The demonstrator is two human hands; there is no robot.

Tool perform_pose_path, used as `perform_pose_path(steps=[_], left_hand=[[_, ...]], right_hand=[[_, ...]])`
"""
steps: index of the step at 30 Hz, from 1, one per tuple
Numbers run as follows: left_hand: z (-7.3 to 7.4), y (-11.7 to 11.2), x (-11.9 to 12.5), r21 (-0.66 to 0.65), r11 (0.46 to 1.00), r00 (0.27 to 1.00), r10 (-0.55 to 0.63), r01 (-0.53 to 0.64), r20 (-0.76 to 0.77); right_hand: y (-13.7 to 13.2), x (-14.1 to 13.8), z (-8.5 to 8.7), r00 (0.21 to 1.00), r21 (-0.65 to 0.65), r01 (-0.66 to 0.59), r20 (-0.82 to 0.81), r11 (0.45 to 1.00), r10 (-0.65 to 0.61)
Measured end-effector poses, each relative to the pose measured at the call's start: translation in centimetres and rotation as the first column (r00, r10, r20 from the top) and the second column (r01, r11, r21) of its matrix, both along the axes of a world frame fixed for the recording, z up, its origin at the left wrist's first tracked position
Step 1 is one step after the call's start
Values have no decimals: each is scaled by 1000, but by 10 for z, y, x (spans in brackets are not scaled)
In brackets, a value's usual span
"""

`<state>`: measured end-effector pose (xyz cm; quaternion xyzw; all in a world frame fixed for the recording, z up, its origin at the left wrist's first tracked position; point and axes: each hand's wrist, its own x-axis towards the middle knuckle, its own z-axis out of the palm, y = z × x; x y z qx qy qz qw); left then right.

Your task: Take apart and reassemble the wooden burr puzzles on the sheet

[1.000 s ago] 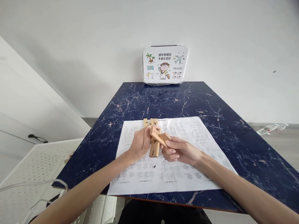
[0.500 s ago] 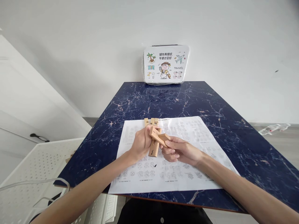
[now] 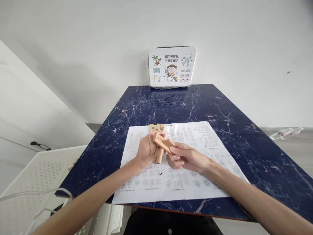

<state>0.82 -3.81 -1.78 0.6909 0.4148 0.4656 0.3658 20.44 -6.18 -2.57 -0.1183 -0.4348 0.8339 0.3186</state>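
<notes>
Both my hands hold a cluster of interlocked light wooden puzzle bars (image 3: 160, 146) just above a white printed sheet (image 3: 181, 182). My left hand (image 3: 144, 152) is closed round the upright bar from the left. My right hand (image 3: 186, 158) pinches the slanted bar's end from the right, fingers curled. One more notched wooden piece (image 3: 156, 127) lies on the sheet's far edge, just beyond my hands.
The sheet lies on a dark blue marbled table (image 3: 220, 111). A white box with cartoon pictures (image 3: 171, 67) stands at the table's far edge against the wall. A white perforated basket (image 3: 31, 182) sits low to the left.
The wooden cluster and both hands have shifted slightly left and away from me; the grip looks the same.
</notes>
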Motion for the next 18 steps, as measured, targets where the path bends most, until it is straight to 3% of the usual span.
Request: perform_pose_path(steps=[6,10,15,18], left_hand=[[2,-1,0,-8,1000,1000,-8,8,19],[5,0,-1,-54,997,997,-46,50,57],[3,1,-8,-194,960,976,-181,202,120],[5,0,-9,-182,948,963,-243,261,114]], right_hand=[[0,-1,2,1000,8,-1,9,1000,1],[1,-2,3,998,23,63,15,998,-64],[2,-4,1,974,155,178,113,972,-197],[1,-5,-1,954,247,203,170,947,-249]])
